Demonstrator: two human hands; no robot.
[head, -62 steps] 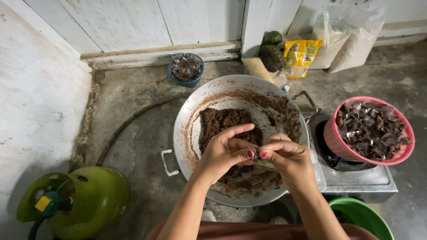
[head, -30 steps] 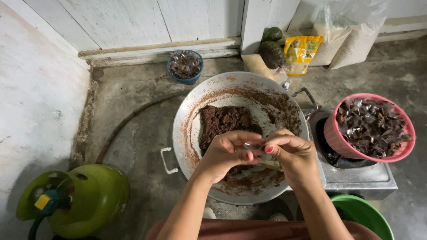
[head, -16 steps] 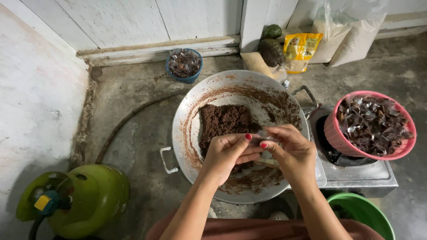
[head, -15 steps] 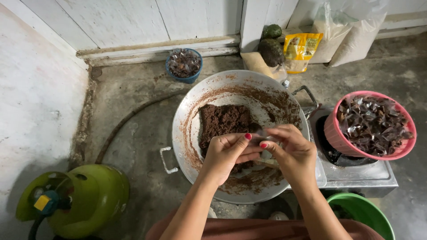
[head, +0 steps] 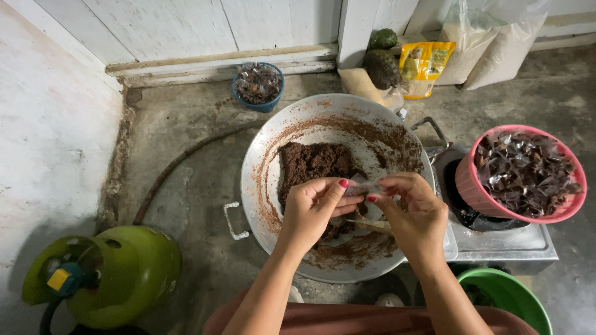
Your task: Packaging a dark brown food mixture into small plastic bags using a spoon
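**Both hands pinch a small clear wrapper over the pan**

The fingers (head: 338, 189) of the left hand (head: 313, 211) and of the right hand (head: 413, 211) are closed on a small clear wrapper (head: 360, 185), its long axis running left to right between them. Directly below lies the brown paste (head: 313, 162) in the wide metal pan (head: 267, 161). To the right, the pink basket (head: 465, 186) of wrapped pieces stands on a stove (head: 496, 239); a green gas cylinder (head: 124, 273) stands well apart on the left.

Both forearms are bare and sleeveless, red polish on the fingers' (head: 343, 184) nails, reddish-brown cloth over the lap.
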